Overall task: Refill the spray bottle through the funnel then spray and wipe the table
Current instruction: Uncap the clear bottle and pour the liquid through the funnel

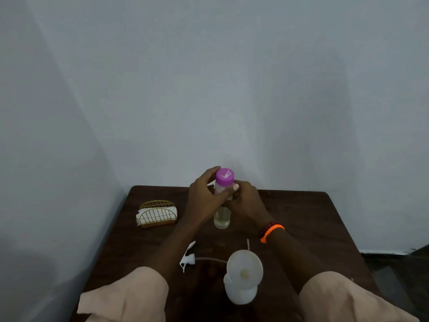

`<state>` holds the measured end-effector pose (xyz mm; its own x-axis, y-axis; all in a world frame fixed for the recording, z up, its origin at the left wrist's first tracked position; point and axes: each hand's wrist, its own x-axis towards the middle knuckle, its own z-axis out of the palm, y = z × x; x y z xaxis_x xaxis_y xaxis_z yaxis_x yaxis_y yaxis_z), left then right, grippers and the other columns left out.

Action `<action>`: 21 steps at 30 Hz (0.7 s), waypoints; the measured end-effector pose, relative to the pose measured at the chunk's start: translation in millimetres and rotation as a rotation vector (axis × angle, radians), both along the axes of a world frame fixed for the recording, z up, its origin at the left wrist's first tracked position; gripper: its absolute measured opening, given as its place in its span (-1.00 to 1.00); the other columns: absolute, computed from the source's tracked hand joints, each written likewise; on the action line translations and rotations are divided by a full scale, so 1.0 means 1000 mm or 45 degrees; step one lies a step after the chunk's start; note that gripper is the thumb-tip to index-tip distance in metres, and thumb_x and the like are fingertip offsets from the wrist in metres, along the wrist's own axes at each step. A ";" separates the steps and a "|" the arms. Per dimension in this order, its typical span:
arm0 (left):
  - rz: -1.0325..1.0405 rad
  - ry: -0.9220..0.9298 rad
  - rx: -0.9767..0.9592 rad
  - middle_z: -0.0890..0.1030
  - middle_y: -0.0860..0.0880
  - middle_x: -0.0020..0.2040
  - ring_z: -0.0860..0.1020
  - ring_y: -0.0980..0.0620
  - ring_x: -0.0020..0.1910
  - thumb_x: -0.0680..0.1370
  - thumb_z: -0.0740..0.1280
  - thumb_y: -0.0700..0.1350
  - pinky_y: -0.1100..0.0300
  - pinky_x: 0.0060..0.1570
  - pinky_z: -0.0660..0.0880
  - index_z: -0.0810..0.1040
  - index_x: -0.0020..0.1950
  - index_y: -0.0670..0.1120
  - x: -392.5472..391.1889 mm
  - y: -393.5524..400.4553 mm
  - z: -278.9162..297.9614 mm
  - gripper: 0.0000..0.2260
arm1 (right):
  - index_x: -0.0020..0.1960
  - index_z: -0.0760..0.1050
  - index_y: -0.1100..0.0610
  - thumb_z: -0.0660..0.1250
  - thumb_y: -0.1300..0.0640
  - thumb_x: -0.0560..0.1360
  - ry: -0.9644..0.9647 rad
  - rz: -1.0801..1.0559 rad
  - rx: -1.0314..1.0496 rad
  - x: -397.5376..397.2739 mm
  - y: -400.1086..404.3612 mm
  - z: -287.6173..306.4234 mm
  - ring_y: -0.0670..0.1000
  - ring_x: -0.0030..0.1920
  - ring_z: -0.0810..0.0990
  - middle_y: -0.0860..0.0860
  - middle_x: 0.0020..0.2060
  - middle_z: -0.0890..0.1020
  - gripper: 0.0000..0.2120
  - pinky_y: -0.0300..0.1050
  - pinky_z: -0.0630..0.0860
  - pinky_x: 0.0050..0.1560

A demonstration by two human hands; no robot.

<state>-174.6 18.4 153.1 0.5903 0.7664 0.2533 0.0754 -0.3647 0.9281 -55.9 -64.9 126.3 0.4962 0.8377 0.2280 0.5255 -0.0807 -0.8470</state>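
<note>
A clear refill bottle (222,219) with a purple cap (224,177) stands upright near the middle of the dark wooden table (313,219), with pale yellowish liquid in its lower part. My left hand (204,194) wraps the bottle's upper body from the left. My right hand (246,198) holds it from the right, thumb just under the cap. Close to me stands the white spray bottle (241,295) with a white funnel (245,269) sitting in its neck. Its white trigger head (187,259) lies on the table to the left, tube trailing right.
A gold wire holder with white napkins (157,214) sits at the table's far left. A thin white stick (248,244) lies behind the funnel. Pale walls meet in a corner behind the table. A dark floor strip (394,259) shows at the right.
</note>
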 end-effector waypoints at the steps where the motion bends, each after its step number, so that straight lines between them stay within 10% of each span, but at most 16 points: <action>1: 0.010 -0.023 0.016 0.62 0.04 0.28 0.58 0.10 0.21 0.41 0.58 0.03 0.32 0.10 0.57 0.52 0.38 -0.04 -0.003 -0.001 -0.003 -0.43 | 0.19 0.63 0.10 0.52 -0.07 0.43 0.018 -0.019 -0.010 0.003 -0.003 0.000 -0.06 -0.01 0.74 -0.02 0.00 0.76 -0.59 0.02 0.70 0.07; 21: 0.037 -0.181 0.077 0.65 0.06 0.21 0.62 0.13 0.16 0.46 0.55 -0.02 0.23 0.06 0.64 0.57 0.33 -0.05 -0.007 0.002 -0.007 -0.54 | 0.08 0.64 -0.05 0.61 0.08 0.38 0.070 -0.002 -0.058 0.006 -0.016 0.006 -0.23 -0.08 0.72 -0.21 -0.13 0.72 -0.69 -0.34 0.64 -0.06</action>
